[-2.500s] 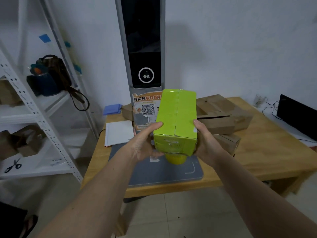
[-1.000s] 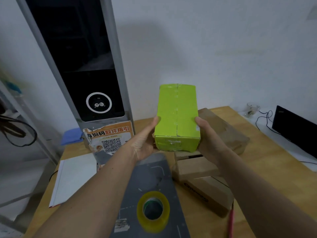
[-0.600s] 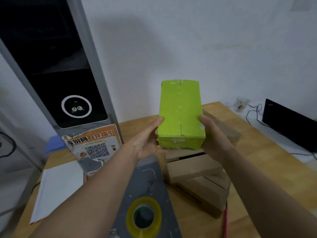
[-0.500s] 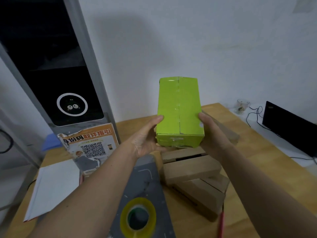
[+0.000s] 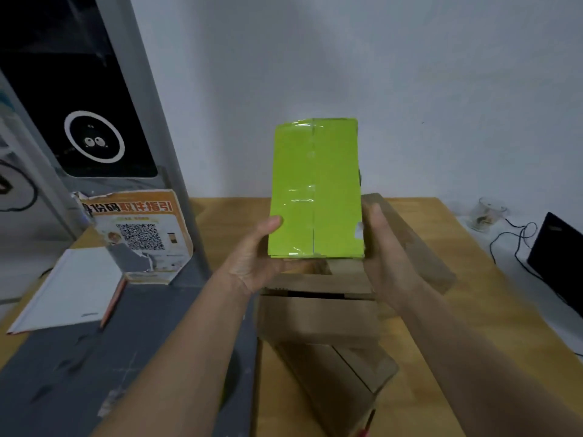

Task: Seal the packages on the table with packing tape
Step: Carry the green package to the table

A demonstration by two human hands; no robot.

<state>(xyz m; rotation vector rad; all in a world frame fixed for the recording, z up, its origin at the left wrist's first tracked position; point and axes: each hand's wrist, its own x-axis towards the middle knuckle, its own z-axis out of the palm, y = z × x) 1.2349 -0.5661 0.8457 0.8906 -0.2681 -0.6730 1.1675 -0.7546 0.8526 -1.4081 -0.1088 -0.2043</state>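
Head view: green box (image 5: 315, 190) sits dead center, held up over the brown cardboard boxes (image 5: 318, 313) on the wooden bench (image 5: 473, 310). Left hand (image 5: 255, 263) cups its 7 o'clock corner with the thumb curled on; right hand (image 5: 383, 257) clamps its 3 o'clock side. Clear tape runs down the seam. QR poster (image 5: 138, 234) at 9 o'clock.

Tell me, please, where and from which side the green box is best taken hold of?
I would take the green box by its two long side faces near the lower end, one hand from each side, as the left hand and right hand do now: those faces are flat and parallel, leaving the taped centre seam clear.
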